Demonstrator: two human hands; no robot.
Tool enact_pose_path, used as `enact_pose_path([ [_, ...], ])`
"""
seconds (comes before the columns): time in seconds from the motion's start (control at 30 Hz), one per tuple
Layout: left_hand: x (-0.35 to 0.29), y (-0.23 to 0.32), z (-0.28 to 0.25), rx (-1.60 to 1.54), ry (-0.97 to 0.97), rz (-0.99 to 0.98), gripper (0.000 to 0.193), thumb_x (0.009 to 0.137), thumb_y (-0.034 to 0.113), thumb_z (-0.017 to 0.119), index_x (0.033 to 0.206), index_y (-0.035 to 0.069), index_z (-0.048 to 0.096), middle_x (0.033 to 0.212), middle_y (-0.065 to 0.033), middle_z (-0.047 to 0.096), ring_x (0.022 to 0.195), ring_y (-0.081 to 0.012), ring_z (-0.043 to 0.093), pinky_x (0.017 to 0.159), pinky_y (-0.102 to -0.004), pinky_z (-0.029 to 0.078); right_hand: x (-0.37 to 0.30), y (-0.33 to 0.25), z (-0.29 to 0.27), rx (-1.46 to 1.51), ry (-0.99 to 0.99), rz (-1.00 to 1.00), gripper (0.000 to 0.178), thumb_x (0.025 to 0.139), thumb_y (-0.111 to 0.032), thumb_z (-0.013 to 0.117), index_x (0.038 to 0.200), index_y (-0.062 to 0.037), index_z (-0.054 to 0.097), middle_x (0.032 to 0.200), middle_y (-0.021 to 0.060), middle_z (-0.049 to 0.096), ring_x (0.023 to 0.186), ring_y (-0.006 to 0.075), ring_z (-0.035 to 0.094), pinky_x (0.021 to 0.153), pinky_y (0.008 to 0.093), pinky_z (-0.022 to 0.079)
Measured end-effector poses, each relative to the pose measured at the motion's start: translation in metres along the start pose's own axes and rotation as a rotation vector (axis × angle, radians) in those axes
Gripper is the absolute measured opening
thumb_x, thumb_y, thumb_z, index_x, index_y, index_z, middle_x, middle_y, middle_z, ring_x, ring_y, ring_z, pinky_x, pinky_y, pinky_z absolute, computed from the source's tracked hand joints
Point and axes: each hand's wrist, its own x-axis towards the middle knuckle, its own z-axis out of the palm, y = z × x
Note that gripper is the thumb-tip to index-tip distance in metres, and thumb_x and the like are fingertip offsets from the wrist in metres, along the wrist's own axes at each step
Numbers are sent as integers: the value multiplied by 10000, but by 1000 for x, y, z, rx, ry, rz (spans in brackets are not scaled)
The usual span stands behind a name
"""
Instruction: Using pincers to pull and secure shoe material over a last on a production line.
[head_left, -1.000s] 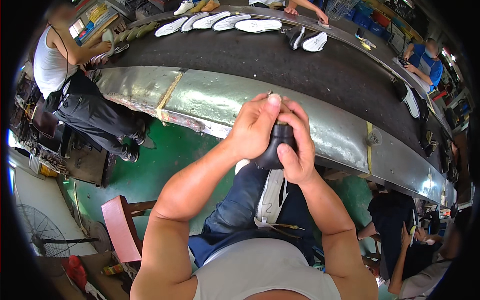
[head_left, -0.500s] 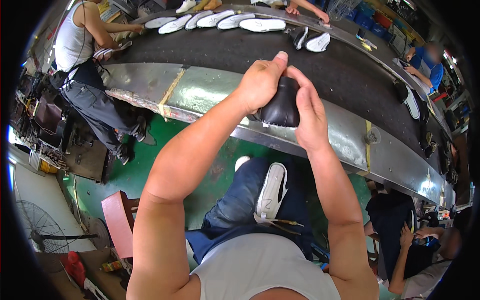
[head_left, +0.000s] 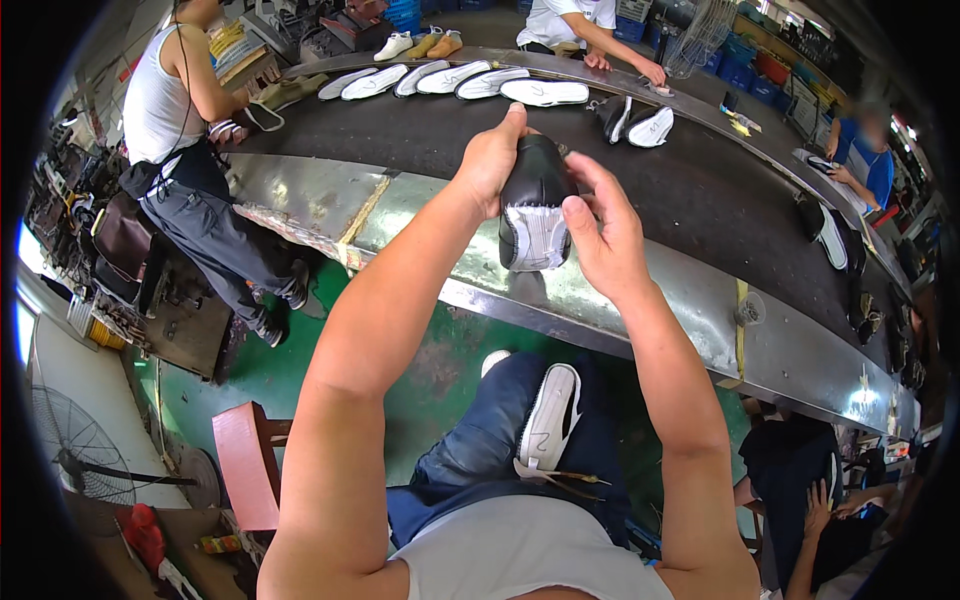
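Observation:
A black leather shoe upper (head_left: 538,175) is held up over the near edge of the bench, its white stitched underside (head_left: 537,235) tilted toward me. My left hand (head_left: 490,160) grips it on the left, thumb pointing up and the other fingers hidden behind. On the other side, my right hand (head_left: 608,235) holds its edge more loosely, with thumb and fingertips against the leather. Across my lap lies a white shoe sole (head_left: 548,415), with loose laces (head_left: 560,475) at its near end.
A dark conveyor belt (head_left: 390,125) runs past me behind a metal ledge (head_left: 450,215). White soles (head_left: 545,93) line its far side, with black shoes (head_left: 613,118) beside them. A clear cup (head_left: 750,308) sits on the ledge. Co-workers stand left, opposite and right; a pink stool (head_left: 245,465) is at my left.
The shoe upper has tipped, bringing its white underside into sight. My right hand has loosened and shifted down its side. The whole view has moved slightly.

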Motion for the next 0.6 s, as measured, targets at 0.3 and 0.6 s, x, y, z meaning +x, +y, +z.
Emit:
enact_pose_path([
  [0.3, -64, -27, 32, 553, 213, 614, 445, 1021, 371, 497, 1093, -36, 663, 1113, -244, 688, 1088, -350, 661, 915, -381, 494, -22, -13, 6, 124, 190, 48, 356, 957, -159, 582, 1279, -7, 592, 1328, 166, 573, 1223, 265, 555, 1016, 352, 422],
  [0.6, -138, -116, 10, 585, 55, 1063, 509, 992, 232, 536, 1389, -53, 394, 1537, -355, 243, 1454, -539, 166, 1175, -564, 147, -68, -38, 12, -23, 100, -138, 367, 907, -123, 602, 1234, 38, 572, 1325, 231, 517, 1192, 334, 547, 1019, 390, 426],
])
